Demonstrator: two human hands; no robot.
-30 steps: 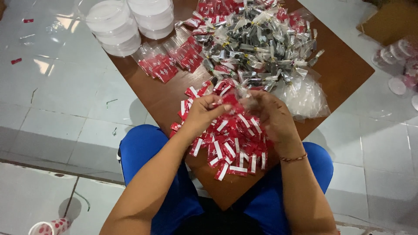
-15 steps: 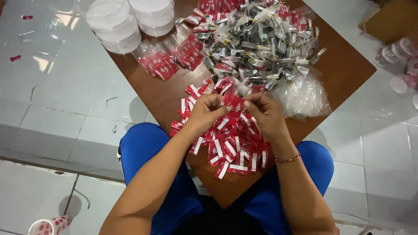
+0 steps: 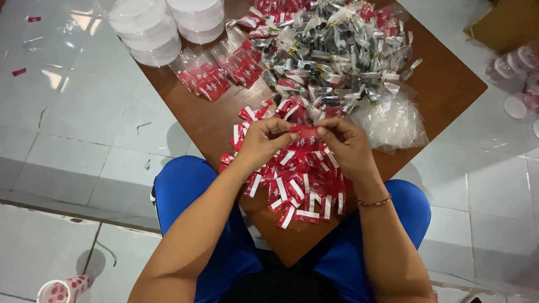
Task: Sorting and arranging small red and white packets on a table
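My left hand [image 3: 263, 141] and my right hand [image 3: 347, 145] meet over a small red packet [image 3: 306, 133] with a pale pattern, each pinching one end of it. Under the hands lies a heap of red-and-white folded packets [image 3: 297, 188] on a low brown wooden board [image 3: 202, 120] that rests across my lap. Farther back a big pile of clear twisted wrappers with dark and red contents [image 3: 337, 50] covers the board. Flat red packets in clear sleeves [image 3: 216, 73] lie to the left of that pile.
Stacks of white lidded tubs [image 3: 149, 31] stand at the board's far left corner. A crumpled clear plastic bag [image 3: 390, 120] lies right of my hands. Small lidded cups [image 3: 514, 67] sit on the white tiled floor at right, a spotted cup [image 3: 59, 289] at lower left.
Both hands have lifted slightly off the red heap and come together, now holding one red packet between the fingertips.
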